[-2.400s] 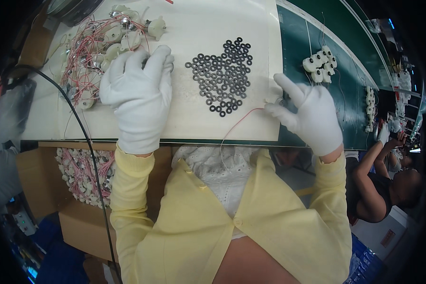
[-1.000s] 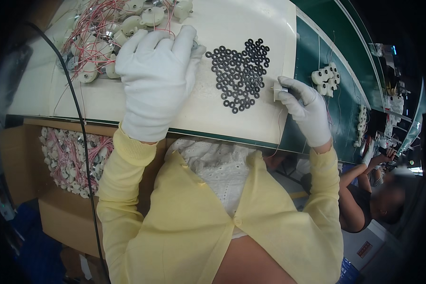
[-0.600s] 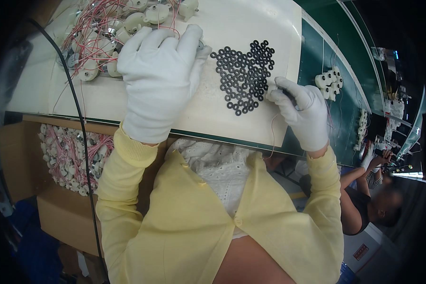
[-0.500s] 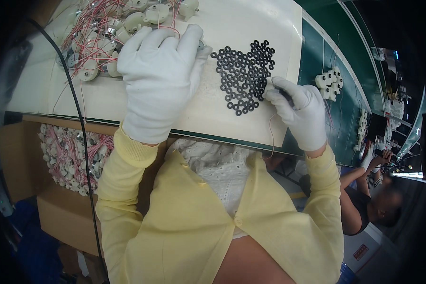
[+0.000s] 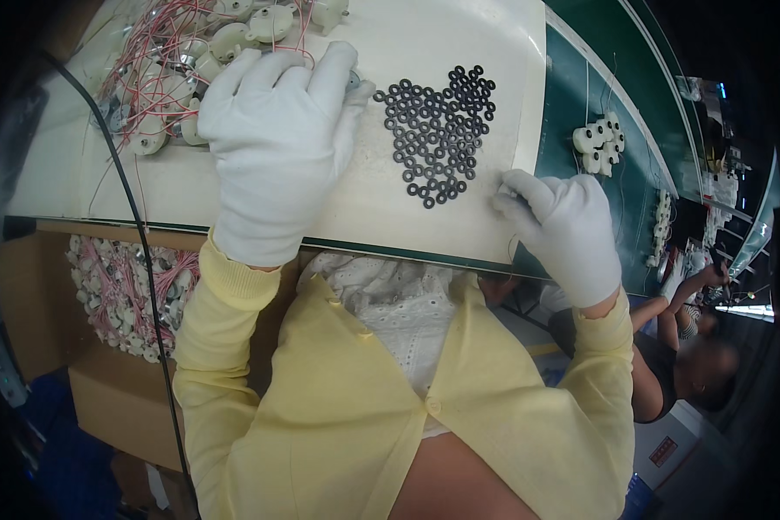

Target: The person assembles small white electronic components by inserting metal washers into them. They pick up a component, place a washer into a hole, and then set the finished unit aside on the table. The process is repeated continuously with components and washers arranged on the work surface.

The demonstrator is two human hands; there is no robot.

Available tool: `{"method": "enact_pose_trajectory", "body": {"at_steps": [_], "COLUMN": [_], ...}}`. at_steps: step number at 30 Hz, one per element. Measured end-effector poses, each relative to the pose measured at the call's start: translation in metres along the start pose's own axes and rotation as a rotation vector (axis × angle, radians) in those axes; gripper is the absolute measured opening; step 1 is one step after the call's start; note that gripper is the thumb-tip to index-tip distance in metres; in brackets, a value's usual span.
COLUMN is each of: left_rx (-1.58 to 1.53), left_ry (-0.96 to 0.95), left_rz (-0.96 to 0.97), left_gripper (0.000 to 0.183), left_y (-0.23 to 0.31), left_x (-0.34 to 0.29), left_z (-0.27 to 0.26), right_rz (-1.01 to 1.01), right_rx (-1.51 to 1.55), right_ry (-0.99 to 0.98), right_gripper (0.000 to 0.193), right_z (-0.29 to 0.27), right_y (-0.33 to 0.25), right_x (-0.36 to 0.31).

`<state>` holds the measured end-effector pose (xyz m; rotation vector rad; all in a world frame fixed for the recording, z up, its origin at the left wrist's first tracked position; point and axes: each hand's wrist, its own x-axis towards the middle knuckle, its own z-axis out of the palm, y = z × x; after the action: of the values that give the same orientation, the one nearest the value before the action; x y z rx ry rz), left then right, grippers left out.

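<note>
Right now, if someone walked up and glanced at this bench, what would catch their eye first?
Probably the patch of small black rings spread on the white work surface, dark against pale, between the two gloved hands. The left hand lies flat beside it, fingers touching a heap of white round parts with red wires at the far left. The right hand sits curled at the surface's near right edge, just below the rings.

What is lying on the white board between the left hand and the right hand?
In the head view, a cluster of small black rings lies on the white board between the left hand and the right hand.
</note>
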<state>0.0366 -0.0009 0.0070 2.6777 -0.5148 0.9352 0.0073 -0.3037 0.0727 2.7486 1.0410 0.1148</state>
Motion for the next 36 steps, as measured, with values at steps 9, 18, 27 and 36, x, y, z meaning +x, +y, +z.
{"method": "enact_pose_trajectory", "body": {"at_steps": [9,18,27,36], "left_rx": [-0.012,0.032,-0.002,0.022], "left_ry": [0.016,0.051,0.117,0.238], "left_rz": [0.019,0.035,0.045,0.026], "left_gripper": [0.027,0.028,0.040,0.035], "left_y": [0.000,-0.001,0.003,0.013], "left_x": [0.001,0.000,-0.002,-0.009], "left_z": [-0.001,0.005,0.005,-0.010], "right_rz": [0.207,0.440,0.274,0.420], "right_rx": [0.230,0.207,-0.005,0.223], "right_ry": [0.062,0.258,0.315,0.462], "right_gripper": [0.018,0.024,0.019,0.040], "right_z": [0.029,0.010,0.035,-0.013], "right_y": [0.021,0.031,0.038,0.011], "right_x": [-0.019,-0.046,-0.039,-0.042]}}
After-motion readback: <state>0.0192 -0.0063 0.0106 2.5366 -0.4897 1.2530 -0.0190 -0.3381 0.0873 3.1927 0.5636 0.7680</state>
